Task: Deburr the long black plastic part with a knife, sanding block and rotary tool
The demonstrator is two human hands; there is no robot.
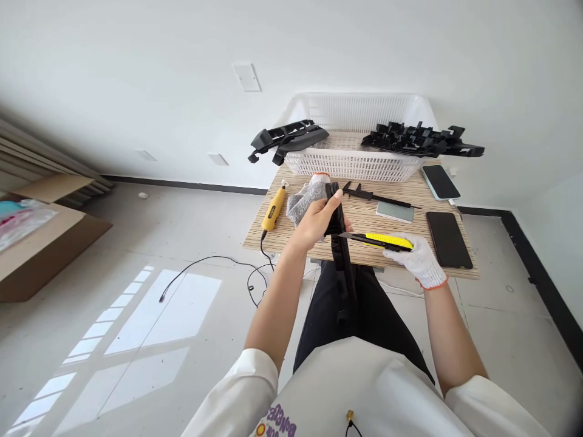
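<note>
My bare left hand (317, 220) is wrapped round the upper part of a long black plastic part (344, 267), which hangs down in front of my legs. In a white knit glove with an orange cuff, my right hand (418, 260) grips a yellow and black utility knife (385, 241). The knife's blade is out and points left; its tip is at the plastic part, just below my left hand. Whether the blade touches the part, I cannot tell.
A white basket (350, 164) with black plastic parts (421, 141) stands at the table's back. On the table (291, 240) lie a yellow rotary tool (274, 209), a grey cloth (300, 205), calipers (368, 195), a grey-green block (395, 211) and two phones (449, 240). A cardboard box (50, 243) stands left.
</note>
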